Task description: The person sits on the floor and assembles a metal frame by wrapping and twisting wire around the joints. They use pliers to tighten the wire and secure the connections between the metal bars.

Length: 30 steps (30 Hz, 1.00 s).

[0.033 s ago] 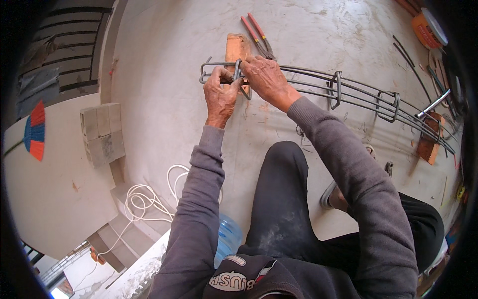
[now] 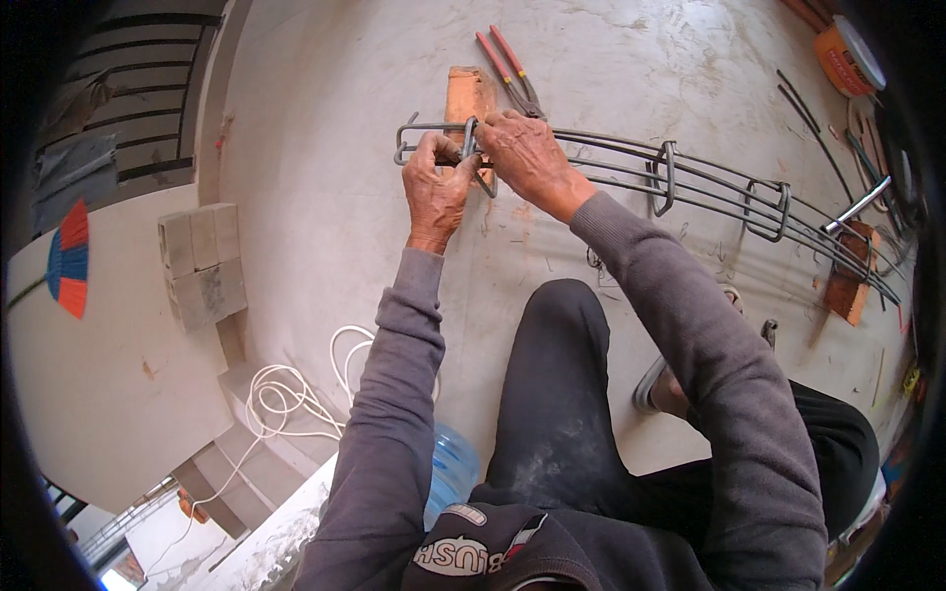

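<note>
Left hand (image 2: 434,187): we find it closed on a grey bent steel stirrup loop (image 2: 475,148) at the near end of the long steel rebar cage (image 2: 690,182).
Right hand (image 2: 527,153): clamped on the same stirrup, touching the left hand.
Cage: lying on the concrete floor (image 2: 325,197), its end over an orange brick (image 2: 468,94).
Red-handled cutters (image 2: 507,69): just beyond the cage.
</note>
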Each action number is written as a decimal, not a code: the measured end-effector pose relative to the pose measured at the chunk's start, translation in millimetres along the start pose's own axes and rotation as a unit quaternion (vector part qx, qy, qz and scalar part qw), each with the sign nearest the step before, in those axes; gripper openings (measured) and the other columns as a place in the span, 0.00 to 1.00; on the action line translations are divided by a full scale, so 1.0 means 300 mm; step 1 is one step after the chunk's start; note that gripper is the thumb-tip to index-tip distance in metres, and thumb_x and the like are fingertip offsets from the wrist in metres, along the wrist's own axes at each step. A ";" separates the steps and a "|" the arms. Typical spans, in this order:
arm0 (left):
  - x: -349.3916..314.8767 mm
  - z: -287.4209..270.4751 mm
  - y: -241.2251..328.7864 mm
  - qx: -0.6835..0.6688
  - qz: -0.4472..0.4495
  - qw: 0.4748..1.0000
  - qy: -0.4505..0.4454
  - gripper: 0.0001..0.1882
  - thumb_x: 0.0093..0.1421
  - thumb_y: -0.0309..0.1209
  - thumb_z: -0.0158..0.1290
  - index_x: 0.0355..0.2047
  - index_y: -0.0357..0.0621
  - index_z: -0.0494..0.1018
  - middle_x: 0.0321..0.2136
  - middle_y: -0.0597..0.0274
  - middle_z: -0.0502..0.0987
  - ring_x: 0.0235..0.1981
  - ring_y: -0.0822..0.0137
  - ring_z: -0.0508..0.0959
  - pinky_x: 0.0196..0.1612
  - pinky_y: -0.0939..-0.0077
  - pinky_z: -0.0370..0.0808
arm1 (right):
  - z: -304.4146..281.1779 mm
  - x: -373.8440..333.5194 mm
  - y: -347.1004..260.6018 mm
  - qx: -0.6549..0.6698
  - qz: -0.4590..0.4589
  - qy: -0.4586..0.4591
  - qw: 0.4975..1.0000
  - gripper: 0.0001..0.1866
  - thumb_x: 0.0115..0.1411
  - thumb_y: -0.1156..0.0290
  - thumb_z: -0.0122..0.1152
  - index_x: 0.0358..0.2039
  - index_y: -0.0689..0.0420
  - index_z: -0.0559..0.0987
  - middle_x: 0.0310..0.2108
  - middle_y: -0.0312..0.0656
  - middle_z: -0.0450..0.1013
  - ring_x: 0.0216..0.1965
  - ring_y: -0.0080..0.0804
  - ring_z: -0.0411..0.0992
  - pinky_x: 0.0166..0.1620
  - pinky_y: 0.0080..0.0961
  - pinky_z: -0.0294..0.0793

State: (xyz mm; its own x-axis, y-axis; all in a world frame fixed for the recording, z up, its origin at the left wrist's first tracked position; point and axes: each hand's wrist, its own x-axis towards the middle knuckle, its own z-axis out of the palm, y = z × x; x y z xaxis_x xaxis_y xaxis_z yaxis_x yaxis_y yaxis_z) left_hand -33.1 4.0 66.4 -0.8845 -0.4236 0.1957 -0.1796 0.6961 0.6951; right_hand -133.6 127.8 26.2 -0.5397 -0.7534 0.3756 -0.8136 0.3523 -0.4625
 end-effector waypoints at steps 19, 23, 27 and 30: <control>-0.032 0.034 -0.026 -0.009 -0.026 0.999 0.039 0.16 0.50 0.28 0.69 0.30 0.39 0.70 0.25 0.58 0.77 0.28 0.61 0.77 0.36 0.65 0.74 | -0.042 0.011 0.043 0.250 0.095 -0.193 0.944 0.10 0.52 0.75 0.58 0.33 0.65 0.83 0.30 0.56 0.79 0.34 0.52 0.78 0.39 0.42 0.76; -0.034 0.045 -0.013 -0.029 -0.019 0.998 0.059 0.16 0.49 0.27 0.67 0.29 0.39 0.68 0.22 0.55 0.75 0.25 0.55 0.76 0.32 0.61 0.73 | -0.069 0.021 0.169 0.214 -0.093 -0.160 0.959 0.11 0.53 0.80 0.57 0.35 0.63 0.84 0.33 0.48 0.81 0.37 0.40 0.80 0.43 0.32 0.78; -0.039 0.034 -0.037 -0.014 -0.034 0.998 0.045 0.16 0.51 0.31 0.69 0.28 0.40 0.71 0.23 0.58 0.77 0.25 0.63 0.76 0.32 0.67 0.74 | -0.381 0.143 0.173 0.166 0.014 -0.262 0.951 0.12 0.51 0.79 0.58 0.36 0.65 0.83 0.30 0.47 0.81 0.32 0.34 0.80 0.37 0.27 0.80; -0.038 0.032 -0.051 -0.010 -0.041 0.998 0.049 0.15 0.51 0.31 0.68 0.27 0.41 0.70 0.22 0.59 0.76 0.24 0.64 0.75 0.31 0.67 0.73 | -0.640 0.225 0.063 0.197 0.152 -0.423 0.871 0.16 0.47 0.77 0.57 0.36 0.64 0.84 0.25 0.46 0.80 0.22 0.31 0.77 0.26 0.27 0.79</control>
State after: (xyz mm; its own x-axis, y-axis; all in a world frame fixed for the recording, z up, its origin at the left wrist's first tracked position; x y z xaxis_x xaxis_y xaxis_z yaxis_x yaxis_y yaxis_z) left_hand -24.2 3.7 47.0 -0.8204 -0.5339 0.2048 -0.2398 0.6464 0.7243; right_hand -226.8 190.3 197.0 -0.2294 -0.8569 -0.4617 -0.4341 0.5146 -0.7394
